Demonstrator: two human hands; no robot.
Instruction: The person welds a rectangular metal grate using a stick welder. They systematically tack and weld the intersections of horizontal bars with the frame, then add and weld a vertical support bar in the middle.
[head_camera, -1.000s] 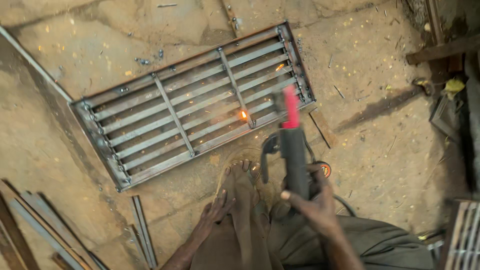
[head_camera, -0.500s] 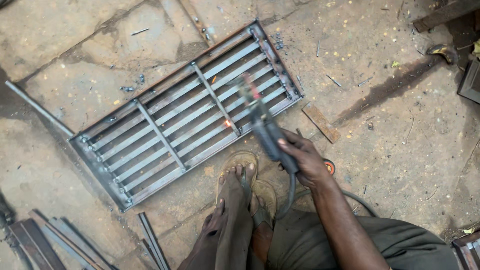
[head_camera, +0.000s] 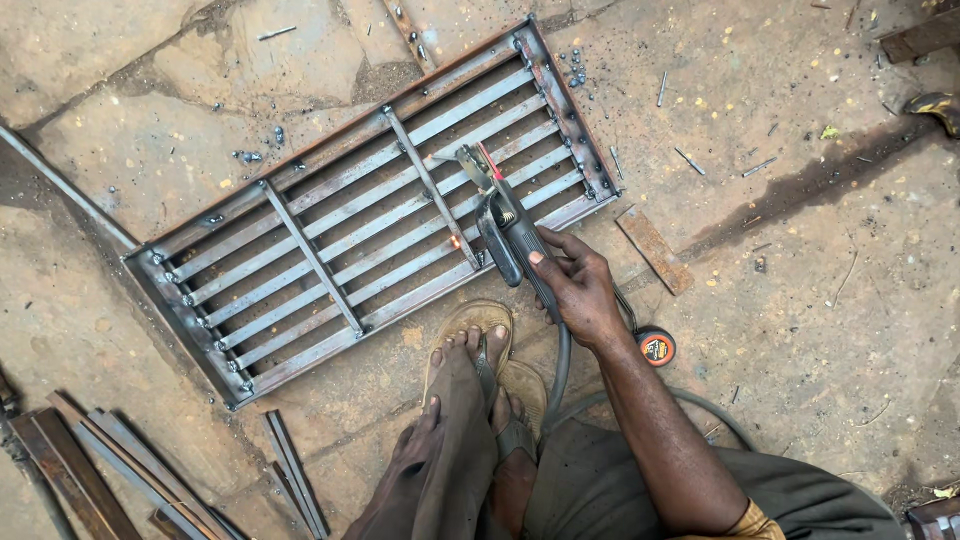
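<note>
The right hand is closing its grip around the black welding electrode holder, now angling toward 11 o'clock over the steel grille on the stone floor. A second ago the holder was pointing up at the camera; it is now lowering beside a glowing weld spot. The left hand is resting loosely open at 6 o'clock, near the sandalled foot.

A cracked, dusty stone floor carries a rectangular metal grille, lying flat at a slant. Loose flat steel bars lie at the lower left, a rusty flat piece just right of the grille, and a small tape measure below it. Short rod stubs are scattered about.
</note>
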